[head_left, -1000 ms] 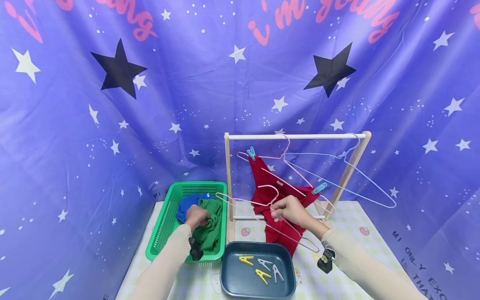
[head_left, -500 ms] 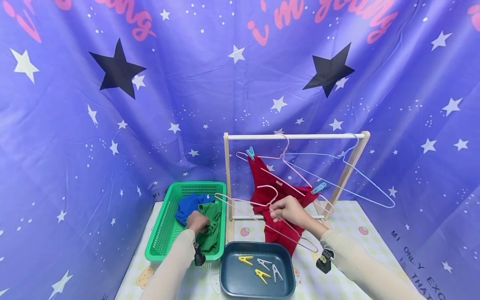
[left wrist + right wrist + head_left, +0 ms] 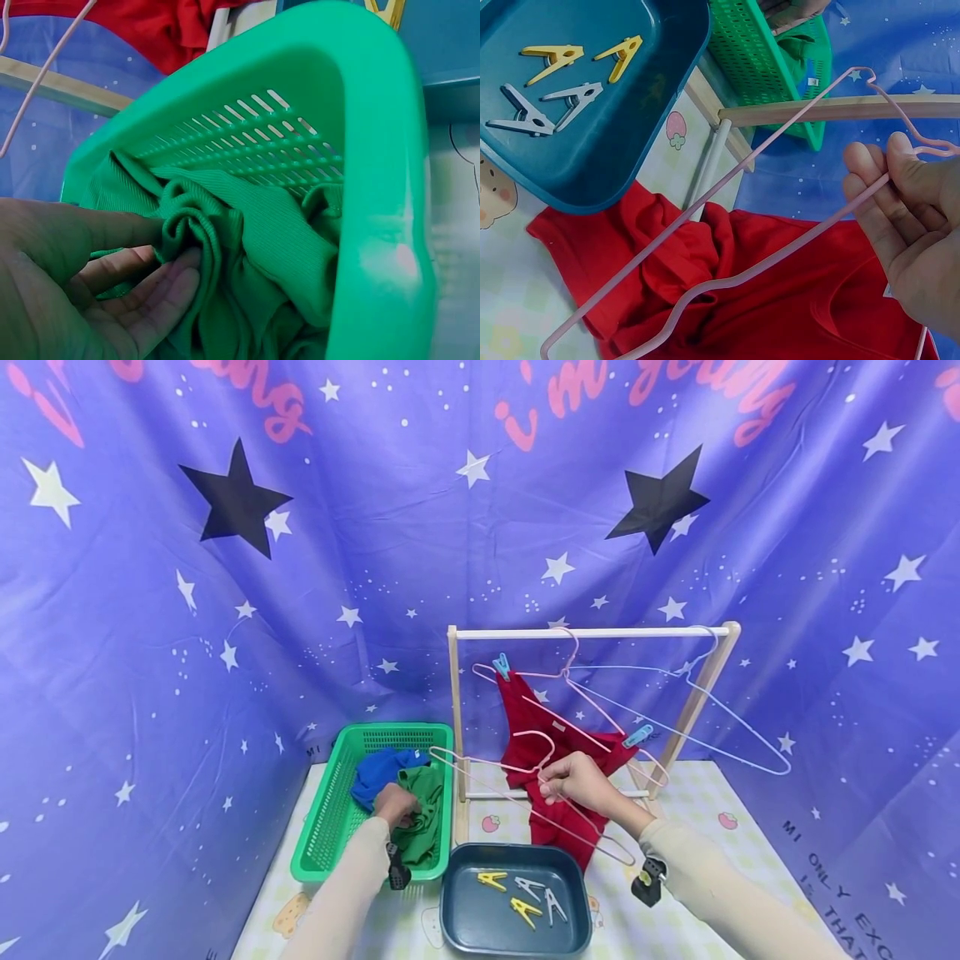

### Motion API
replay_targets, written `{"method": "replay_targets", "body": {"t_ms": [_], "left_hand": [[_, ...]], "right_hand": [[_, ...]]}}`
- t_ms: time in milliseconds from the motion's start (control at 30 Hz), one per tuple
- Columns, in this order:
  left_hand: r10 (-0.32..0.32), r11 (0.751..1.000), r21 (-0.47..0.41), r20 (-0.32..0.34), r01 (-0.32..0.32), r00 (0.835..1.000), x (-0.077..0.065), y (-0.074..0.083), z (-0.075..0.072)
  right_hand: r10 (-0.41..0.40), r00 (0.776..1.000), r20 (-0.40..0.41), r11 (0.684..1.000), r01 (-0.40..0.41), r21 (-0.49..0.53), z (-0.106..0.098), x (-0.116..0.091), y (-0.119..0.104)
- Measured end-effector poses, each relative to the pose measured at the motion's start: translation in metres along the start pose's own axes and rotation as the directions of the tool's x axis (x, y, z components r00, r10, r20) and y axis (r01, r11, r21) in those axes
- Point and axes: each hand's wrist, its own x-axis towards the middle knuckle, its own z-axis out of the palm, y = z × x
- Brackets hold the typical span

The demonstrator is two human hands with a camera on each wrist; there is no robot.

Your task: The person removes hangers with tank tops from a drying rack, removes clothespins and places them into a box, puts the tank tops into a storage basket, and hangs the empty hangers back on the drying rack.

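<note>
My left hand (image 3: 395, 804) reaches into the green basket (image 3: 382, 225) and pinches a fold of a ribbed green garment (image 3: 277, 247) between thumb and fingers. Beside it in the basket lies a crumpled blue garment (image 3: 378, 770). My right hand (image 3: 581, 779) holds a pink clothes hanger (image 3: 739, 279) near the base of its hook, in front of the rack. Behind that hanger, a red garment (image 3: 525, 706) hangs aslant from another pink hanger (image 3: 575, 653), clipped by two light blue clothespins (image 3: 640, 737).
The wood and white rack (image 3: 630, 633) stands at centre right, with a bare light blue hanger (image 3: 790, 767) on its right. A dark blue tray (image 3: 465, 927) in front holds yellow clothespins (image 3: 555, 54) and grey clothespins (image 3: 525, 112). A star-printed purple curtain (image 3: 420, 552) surrounds the table.
My left hand has shifted slightly right and down over the green garment, uncovering more of the blue one. The right hand and its hanger stay in place.
</note>
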Motion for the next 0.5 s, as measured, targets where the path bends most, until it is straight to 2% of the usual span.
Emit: {"method": "replay_targets", "body": {"t_ms": [167,267,433,500], "left_hand": [[0.023,1.000,0.002,0.038,-0.023,0.999,-0.006,0.003,-0.005],[0.041,0.998,0.033,0.065,-0.044,0.997,-0.007,0.008,-0.007],[0.039,0.994,0.096,0.101,-0.049,0.994,-0.006,0.020,-0.010],[0.044,0.995,0.088,0.106,-0.053,0.993,-0.006,0.026,-0.011]], "right_hand": [[0.010,1.000,0.000,1.000,-0.010,-0.002,0.000,-0.001,-0.005],[0.010,1.000,-0.002,1.000,-0.010,0.003,0.001,0.003,0.010],[0.005,1.000,0.000,1.000,-0.005,0.005,0.000,0.003,0.010],[0.005,1.000,-0.001,1.000,-0.005,0.008,0.000,0.003,0.010]]}}
